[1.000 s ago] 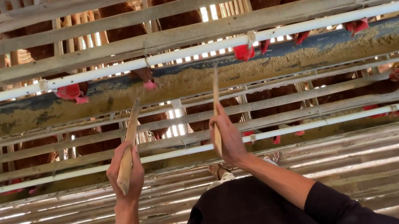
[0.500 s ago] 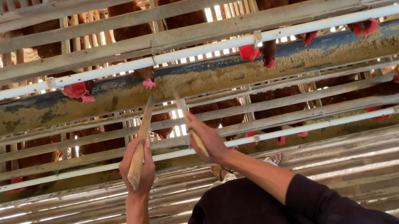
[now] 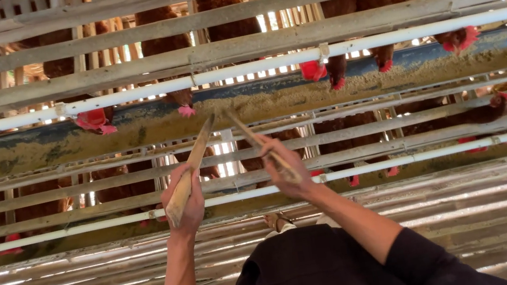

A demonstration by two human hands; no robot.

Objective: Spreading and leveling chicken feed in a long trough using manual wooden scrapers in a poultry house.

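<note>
Holding two items, one per hand, as I read it from the head view. Left hand (image 3: 184, 197): fist closed around a flat wooden stick (image 3: 190, 173), tip raised to the feed trough (image 3: 63, 142). Right hand (image 3: 289, 174): fingers closed around a second wooden stick (image 3: 257, 142), tip likewise at the trough; the two tips stand near each other, whether touching I cannot tell. Trough: long, running across the view, filled with pale crumbly feed (image 3: 339, 87). Cages (image 3: 246, 8), upper and lower tier: brown hens (image 3: 159, 15), several red combs (image 3: 94, 120) poking through above the feed. Hens' bodies mostly hidden by slats; lower tier dim and hard to make out. Dark garment (image 3: 315, 275) cut off at the bottom edge; right sleeve partly out of frame
</note>
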